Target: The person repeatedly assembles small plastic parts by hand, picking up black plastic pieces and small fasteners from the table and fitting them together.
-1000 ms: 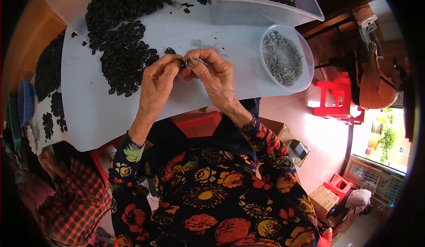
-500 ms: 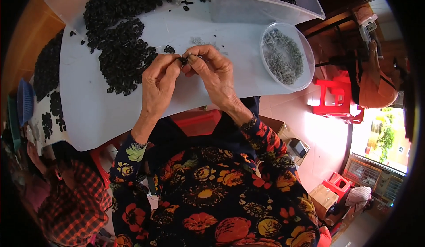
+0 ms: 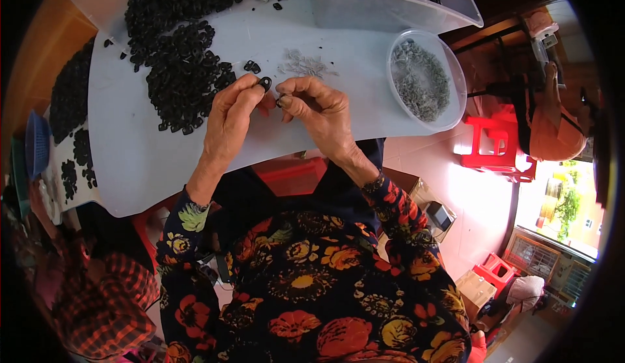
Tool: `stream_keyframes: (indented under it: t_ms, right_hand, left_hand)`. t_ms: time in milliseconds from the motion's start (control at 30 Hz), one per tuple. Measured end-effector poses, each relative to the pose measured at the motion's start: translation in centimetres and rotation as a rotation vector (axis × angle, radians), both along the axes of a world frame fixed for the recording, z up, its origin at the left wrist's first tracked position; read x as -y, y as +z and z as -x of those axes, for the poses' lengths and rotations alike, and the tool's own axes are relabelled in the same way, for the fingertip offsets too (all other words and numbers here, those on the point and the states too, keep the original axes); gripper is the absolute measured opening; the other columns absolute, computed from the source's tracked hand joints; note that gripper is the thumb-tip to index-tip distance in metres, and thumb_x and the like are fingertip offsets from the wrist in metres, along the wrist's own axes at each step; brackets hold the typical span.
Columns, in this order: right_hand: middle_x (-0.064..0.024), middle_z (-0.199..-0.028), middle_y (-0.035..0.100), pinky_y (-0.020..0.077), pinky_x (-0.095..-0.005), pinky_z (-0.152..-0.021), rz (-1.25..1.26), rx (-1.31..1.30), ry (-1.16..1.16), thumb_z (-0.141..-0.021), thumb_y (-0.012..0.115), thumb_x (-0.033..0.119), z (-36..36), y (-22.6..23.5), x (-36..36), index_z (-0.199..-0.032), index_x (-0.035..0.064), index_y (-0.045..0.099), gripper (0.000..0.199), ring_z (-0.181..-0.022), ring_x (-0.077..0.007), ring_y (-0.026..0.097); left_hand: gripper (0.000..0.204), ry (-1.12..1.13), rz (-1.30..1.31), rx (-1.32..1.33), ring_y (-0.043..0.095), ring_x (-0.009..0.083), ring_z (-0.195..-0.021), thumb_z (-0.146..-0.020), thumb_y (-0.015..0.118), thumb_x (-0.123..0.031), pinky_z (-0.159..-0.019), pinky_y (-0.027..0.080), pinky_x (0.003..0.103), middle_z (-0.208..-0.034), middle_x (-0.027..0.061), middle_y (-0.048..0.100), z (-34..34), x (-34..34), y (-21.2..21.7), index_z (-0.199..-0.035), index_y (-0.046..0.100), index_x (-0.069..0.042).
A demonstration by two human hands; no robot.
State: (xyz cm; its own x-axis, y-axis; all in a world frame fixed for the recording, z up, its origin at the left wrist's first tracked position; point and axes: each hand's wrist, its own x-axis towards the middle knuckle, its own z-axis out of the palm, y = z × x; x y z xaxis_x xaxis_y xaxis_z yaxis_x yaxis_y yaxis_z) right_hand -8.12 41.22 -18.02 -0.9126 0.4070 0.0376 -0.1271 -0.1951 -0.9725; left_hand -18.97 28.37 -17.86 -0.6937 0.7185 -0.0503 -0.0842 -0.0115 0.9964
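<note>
Link (image 3: 265,82), small and black, stands up from my left hand (image 3: 230,114), thumb and forefinger closed on its lower end, its hole showing. Half a second ago my fingertips met over a dark piece; now a narrow gap parts them. My right hand (image 3: 320,112) has drawn slightly aside, thumb and forefinger pinched on a dark bit (image 3: 280,101) too small to make out, its other fingers loosely curled. Both hands hang over the table's near part.

The table (image 3: 137,161) is pale and smooth, with a curved near edge. A black heap (image 3: 179,80) of similar links spreads to my left, a few strays (image 3: 252,67) lying just beyond my left hand. Silver bits (image 3: 305,64) are scattered past my fingers. A round clear tub (image 3: 459,99) of more silver bits stands at the right, near a clear bin (image 3: 390,13) holding black pieces.

Further left, a blue basket (image 3: 37,145) sits beside another heap (image 3: 70,96). Someone in a checked shirt (image 3: 104,311) is at lower left; across the tiled floor are red stools (image 3: 485,155), a person in orange (image 3: 553,132) and a bright opening (image 3: 566,200).
</note>
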Motion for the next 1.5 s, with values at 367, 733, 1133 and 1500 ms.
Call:
stream_keyframes:
  t_ms: [367,733,1133,1500]
  right_hand:
    - [-0.0005,-0.085,0.056,0.0482,-0.0222,-0.070,0.074,-0.091,-0.023,-0.087,0.057,-0.006,0.1,-0.9,0.2,-0.097,0.0017,0.053,0.013,-0.075,-0.0076,0.054]
    - [0.0000,-0.087,0.055,0.0509,-0.0239,-0.076,0.047,-0.110,-0.072,-0.086,0.057,-0.008,0.1,-1.4,0.6,-0.107,0.0003,0.055,0.023,-0.080,-0.0078,0.056]
    - [0.0012,-0.088,0.053,0.0499,-0.0222,-0.078,0.079,-0.108,-0.119,-0.086,0.057,-0.008,0.1,-1.5,0.9,-0.108,0.0006,0.055,0.024,-0.083,-0.0057,0.053]
    - [0.0007,-0.089,0.055,0.0471,-0.0207,-0.077,0.086,-0.099,-0.135,-0.087,0.057,-0.006,0.1,-1.6,1.0,-0.111,0.0006,0.056,0.025,-0.082,-0.0057,0.054]
  left_hand:
    - [0.019,-0.081,0.150,-0.267,0.032,0.0058,-0.061,-0.089,0.045,-0.015,-0.054,0.032,0.025,-0.064,-0.0030,0.044,0.3,-0.2,1.5,-0.075,0.047,-0.002]
    - [0.018,-0.124,0.094,-0.388,0.031,0.0101,-0.059,-0.090,0.046,-0.013,-0.053,0.032,0.029,-0.063,0.0023,0.033,0.1,-0.4,0.5,-0.077,0.040,-0.002]
    - [0.018,-0.065,0.022,-0.356,0.029,0.0079,-0.060,-0.095,0.046,-0.016,-0.052,0.030,0.026,-0.065,-0.0006,0.033,-0.7,-1.0,-0.3,-0.083,0.045,-0.002]
    - [0.018,-0.066,0.004,-0.400,0.029,0.0088,-0.059,-0.092,0.046,-0.014,-0.051,0.031,0.026,-0.064,0.0008,0.034,-0.5,-1.2,-0.9,-0.079,0.042,-0.002]
